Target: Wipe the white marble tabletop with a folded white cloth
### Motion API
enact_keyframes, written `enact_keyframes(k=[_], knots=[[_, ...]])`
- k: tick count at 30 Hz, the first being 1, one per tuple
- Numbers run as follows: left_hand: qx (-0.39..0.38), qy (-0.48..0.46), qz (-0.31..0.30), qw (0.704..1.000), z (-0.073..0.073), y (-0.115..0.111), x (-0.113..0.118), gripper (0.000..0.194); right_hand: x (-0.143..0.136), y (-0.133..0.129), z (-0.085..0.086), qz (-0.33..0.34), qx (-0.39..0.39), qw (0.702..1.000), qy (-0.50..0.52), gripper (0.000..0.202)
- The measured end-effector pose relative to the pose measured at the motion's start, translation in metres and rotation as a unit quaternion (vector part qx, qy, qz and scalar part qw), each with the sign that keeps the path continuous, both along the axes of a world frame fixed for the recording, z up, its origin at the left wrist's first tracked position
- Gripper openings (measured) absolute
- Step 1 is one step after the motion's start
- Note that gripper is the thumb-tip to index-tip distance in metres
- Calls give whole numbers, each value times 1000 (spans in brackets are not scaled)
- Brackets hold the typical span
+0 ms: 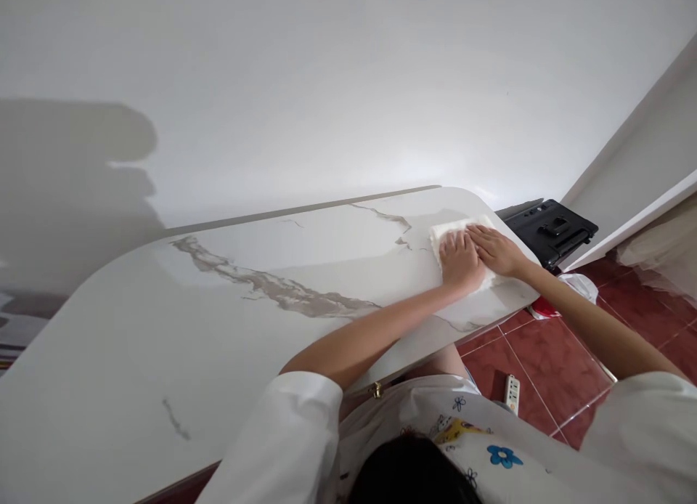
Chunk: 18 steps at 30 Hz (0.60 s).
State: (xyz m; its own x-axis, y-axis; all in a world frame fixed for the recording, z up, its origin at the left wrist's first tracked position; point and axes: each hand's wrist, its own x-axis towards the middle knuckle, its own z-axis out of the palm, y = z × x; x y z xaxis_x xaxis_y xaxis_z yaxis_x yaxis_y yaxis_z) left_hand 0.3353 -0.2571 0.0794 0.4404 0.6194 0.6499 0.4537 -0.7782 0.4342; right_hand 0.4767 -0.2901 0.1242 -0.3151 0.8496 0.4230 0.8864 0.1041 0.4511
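Observation:
A folded white cloth [438, 234] lies on the right end of the white marbled table [305, 257]. My left hand [461, 260] rests on the cloth, its fingers bent and pointing toward the wall. Beside it, my right hand [495, 250] is laid flat on the cloth with the fingers stretched out to the left, their tips close to my left hand. Part of the cloth is hidden beneath both hands.
Behind the table rises a white wall [327, 90]. Past its right end stands a black case [555, 228], with a white and red bag [580, 286] below. A power strip [512, 393] sits on the red tiled floor [536, 351].

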Motion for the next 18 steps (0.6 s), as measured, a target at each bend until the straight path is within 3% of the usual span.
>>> enact_keyframes(k=[5, 10, 14, 18], knots=[[-26, -11, 61, 998, 24, 55, 10, 53, 3, 75, 33, 2, -35, 999, -11, 52], [-29, -3, 105, 994, 42, 108, 10, 54, -1, 138, 52, 21, -51, 998, -14, 53], [-21, 5, 116, 993, 55, 145, 22, 55, 6, 175, 69, 22, -63, 998, -2, 53], [-25, 3, 107, 994, 74, 164, 46, 55, 27, 191, 85, 6, -67, 998, 14, 52]])
